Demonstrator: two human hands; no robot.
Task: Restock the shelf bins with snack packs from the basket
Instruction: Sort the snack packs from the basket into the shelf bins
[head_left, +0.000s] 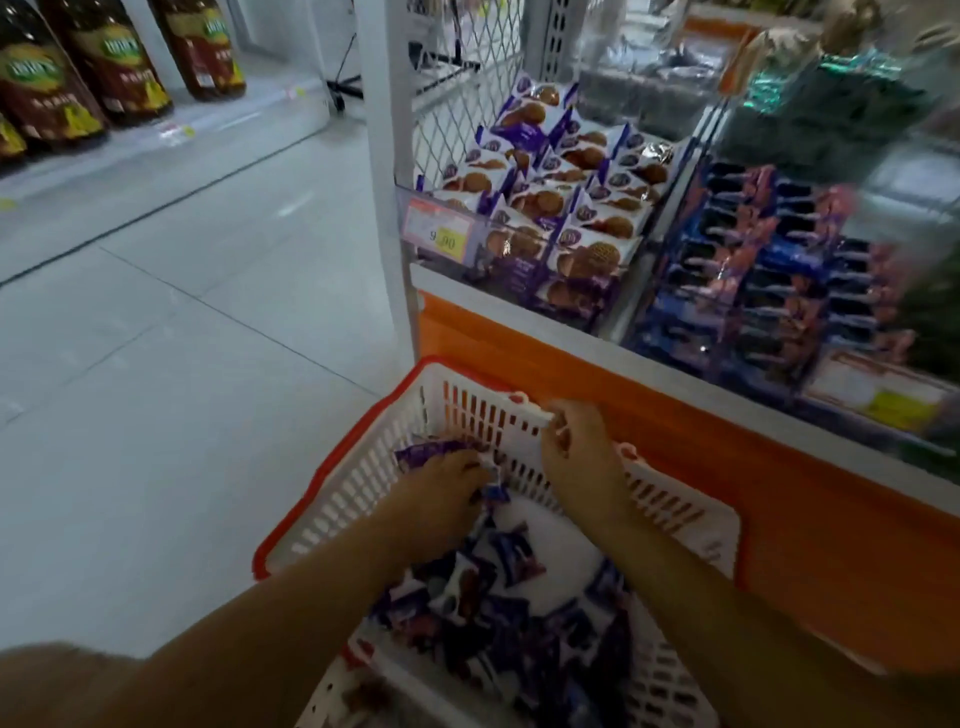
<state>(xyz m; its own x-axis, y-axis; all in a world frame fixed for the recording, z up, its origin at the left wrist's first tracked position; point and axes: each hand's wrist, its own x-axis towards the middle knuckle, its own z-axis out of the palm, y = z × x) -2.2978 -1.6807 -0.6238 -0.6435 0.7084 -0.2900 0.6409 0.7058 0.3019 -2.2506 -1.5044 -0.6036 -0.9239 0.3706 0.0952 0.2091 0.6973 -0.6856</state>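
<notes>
A white slatted basket with an orange rim stands on the floor against the shelf base, holding several purple and dark blue snack packs. My left hand reaches into its far left corner and grips purple packs there. My right hand curls its fingers over the basket's far rim. Above, a clear shelf bin holds several purple-and-white cookie packs. Beside it on the right, another bin is stacked with blue and pink packs.
The shelf base is an orange panel. A white upright post with wire mesh stands left of the bins. Pale floor tiles spread to the left. Dark bottles line a low shelf at the far left.
</notes>
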